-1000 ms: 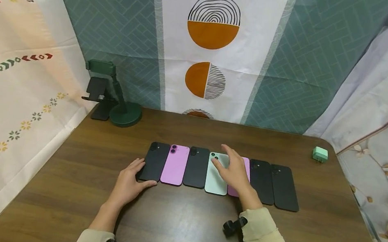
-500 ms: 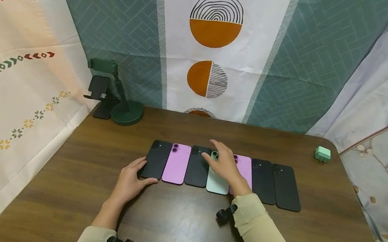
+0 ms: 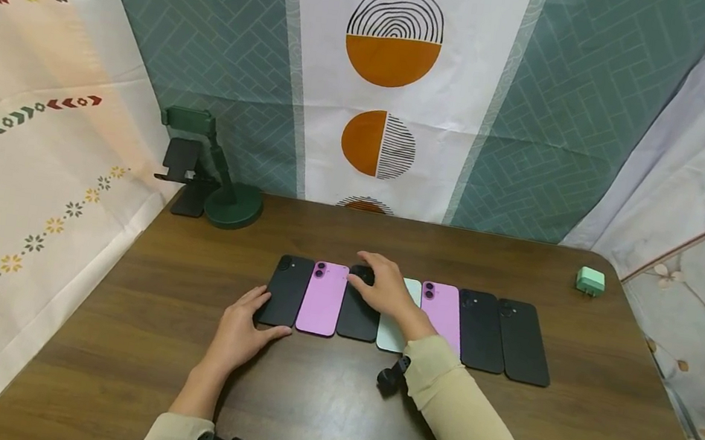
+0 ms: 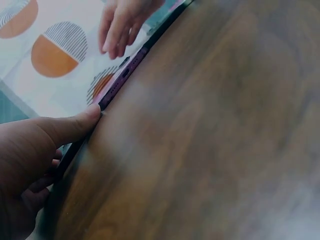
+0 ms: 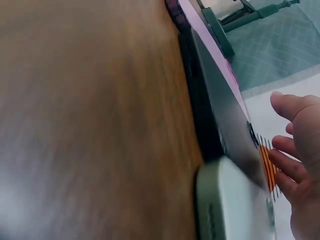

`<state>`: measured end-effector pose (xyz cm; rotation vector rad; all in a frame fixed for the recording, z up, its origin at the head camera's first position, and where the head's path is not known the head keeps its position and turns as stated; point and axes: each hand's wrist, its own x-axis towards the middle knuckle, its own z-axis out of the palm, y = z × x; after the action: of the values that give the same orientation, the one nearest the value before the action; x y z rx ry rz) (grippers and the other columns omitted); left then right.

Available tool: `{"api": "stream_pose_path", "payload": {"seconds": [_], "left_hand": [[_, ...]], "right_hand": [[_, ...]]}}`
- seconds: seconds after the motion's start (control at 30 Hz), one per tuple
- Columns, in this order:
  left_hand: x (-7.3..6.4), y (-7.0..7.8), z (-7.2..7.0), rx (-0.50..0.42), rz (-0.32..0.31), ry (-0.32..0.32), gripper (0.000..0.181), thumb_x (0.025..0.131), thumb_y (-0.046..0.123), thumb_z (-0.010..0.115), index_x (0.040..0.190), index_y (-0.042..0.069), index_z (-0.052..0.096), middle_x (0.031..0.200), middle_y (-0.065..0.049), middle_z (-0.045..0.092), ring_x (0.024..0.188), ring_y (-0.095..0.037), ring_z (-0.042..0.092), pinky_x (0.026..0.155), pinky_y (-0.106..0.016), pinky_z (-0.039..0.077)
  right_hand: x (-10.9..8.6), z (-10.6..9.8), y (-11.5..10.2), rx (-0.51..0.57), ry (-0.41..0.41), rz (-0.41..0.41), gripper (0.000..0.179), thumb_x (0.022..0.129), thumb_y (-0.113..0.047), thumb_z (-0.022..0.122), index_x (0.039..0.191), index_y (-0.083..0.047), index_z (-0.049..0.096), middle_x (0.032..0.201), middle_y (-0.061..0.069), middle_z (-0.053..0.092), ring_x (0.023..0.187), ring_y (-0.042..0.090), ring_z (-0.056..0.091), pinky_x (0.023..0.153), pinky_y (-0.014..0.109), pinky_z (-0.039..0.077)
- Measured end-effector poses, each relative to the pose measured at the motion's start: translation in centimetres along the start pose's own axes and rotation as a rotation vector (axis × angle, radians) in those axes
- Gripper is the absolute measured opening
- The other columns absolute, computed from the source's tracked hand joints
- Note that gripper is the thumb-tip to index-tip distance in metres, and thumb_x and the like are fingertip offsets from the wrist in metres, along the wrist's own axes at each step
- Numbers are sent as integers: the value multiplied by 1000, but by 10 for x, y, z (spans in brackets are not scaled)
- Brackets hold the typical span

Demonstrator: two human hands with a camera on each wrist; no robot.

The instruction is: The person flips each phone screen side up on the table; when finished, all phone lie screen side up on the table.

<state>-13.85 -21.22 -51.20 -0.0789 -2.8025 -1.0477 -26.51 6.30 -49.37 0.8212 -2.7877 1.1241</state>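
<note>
A row of several phones lies face down, side by side, on the wooden table. At the row's left end is a black phone [image 3: 286, 290]; my left hand [image 3: 240, 332] rests at its lower left corner, thumb along the bottom edge and fingers by the left side. Beside it comes a pink phone [image 3: 321, 302], then another black phone [image 3: 357, 320]. Over that one hovers my right hand [image 3: 387, 290], fingers loosely spread; the right wrist view shows nothing in it. A mint phone [image 3: 392, 337] is partly hidden under the right hand and wrist.
Further right lie a second pink phone [image 3: 442, 312] and two more black ones, the outermost black phone [image 3: 526, 346] slightly angled. A green phone stand [image 3: 232, 207] is at the back left. A mint charger plug [image 3: 590, 281] sits at the back right.
My right hand has moved left along the row, from above the mint and second pink phones to above the middle black phone. My left hand stays by the leftmost phone.
</note>
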Motion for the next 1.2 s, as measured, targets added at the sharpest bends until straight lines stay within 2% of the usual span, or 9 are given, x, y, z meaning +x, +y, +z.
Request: {"api": "stream_pose_path", "payload": {"seconds": [0.37, 0.63, 0.93, 1.1, 1.2], "left_hand": [[-1, 0, 3, -18, -21, 13, 83, 74, 34, 92, 137, -7, 58, 147, -25, 51, 139, -41, 45, 113, -56, 37], [0, 0, 2, -16, 5, 32, 82, 73, 33, 92, 135, -8, 59, 145, -25, 53, 138, -41, 46, 113, -55, 37], [1, -2, 5, -16, 37, 59, 82, 72, 34, 93, 134, -9, 60, 143, -26, 54, 137, -42, 47, 112, -57, 37], [2, -1, 5, 29, 52, 43, 82, 75, 33, 91, 135, -12, 58, 144, -28, 52, 138, -43, 45, 113, -58, 36], [2, 1, 5, 97, 80, 28, 80, 79, 36, 88, 135, -13, 57, 143, -30, 52, 137, -44, 45, 112, -59, 37]], "right_hand": [[19, 22, -14, -31, -77, -55, 55, 96, -25, 72, 141, 2, 56, 140, 17, 59, 133, 31, 53, 114, 44, 40], [31, 42, -24, -65, -159, -129, 57, 95, -27, 74, 141, -1, 56, 142, 15, 58, 134, 29, 53, 114, 42, 40], [39, 47, -35, -140, -251, -170, 57, 99, -29, 68, 146, -2, 51, 149, 15, 52, 141, 29, 45, 118, 43, 33], [41, 49, -38, -185, -269, -179, 56, 100, -29, 65, 148, -3, 51, 151, 15, 50, 143, 30, 42, 118, 49, 31], [43, 53, -38, -153, -255, -178, 53, 101, -24, 63, 147, -2, 51, 150, 15, 51, 142, 31, 43, 118, 51, 30]]}}
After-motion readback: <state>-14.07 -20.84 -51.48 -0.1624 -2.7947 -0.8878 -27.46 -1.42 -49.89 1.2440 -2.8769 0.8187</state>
